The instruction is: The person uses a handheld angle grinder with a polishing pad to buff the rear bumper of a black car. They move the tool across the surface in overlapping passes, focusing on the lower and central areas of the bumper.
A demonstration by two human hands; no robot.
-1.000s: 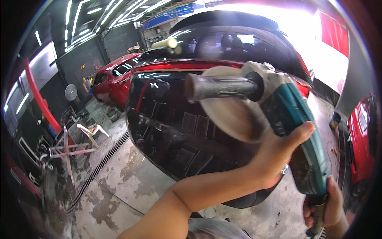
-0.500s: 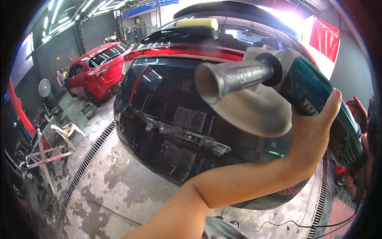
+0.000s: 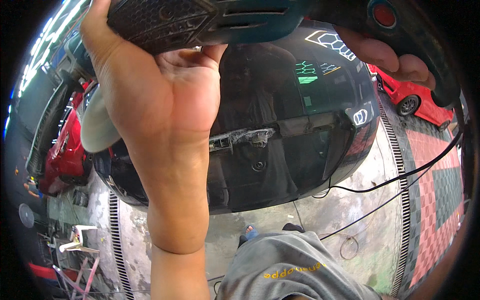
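Observation:
A teal and black power polisher (image 3: 260, 20) is held high across the top of the view. My left hand (image 3: 165, 95) supports its body from below, palm toward me, thumb up the near side. At the right, fingers of my right hand (image 3: 385, 57) wrap round the rear handle, beside a red button; the rest of that hand is hidden. The pale round pad (image 3: 98, 125) shows left of my left wrist, with the black side grip (image 3: 52, 125) farther left. Below lies the glossy black tailgate (image 3: 295, 165) of a car, its recess covered with clear plastic film (image 3: 257, 136).
Black cords (image 3: 380, 187) hang from the handle at the right and run to the floor. Red cars stand at the left (image 3: 65, 155) and right (image 3: 412, 97). Floor drain grates (image 3: 117, 240) flank the car. A white plastic chair (image 3: 77, 240) is at the lower left.
The polisher has swung to the left and up, so its pad and side grip now sit at the far left. Both hands stay on it. My view has turned downward and right.

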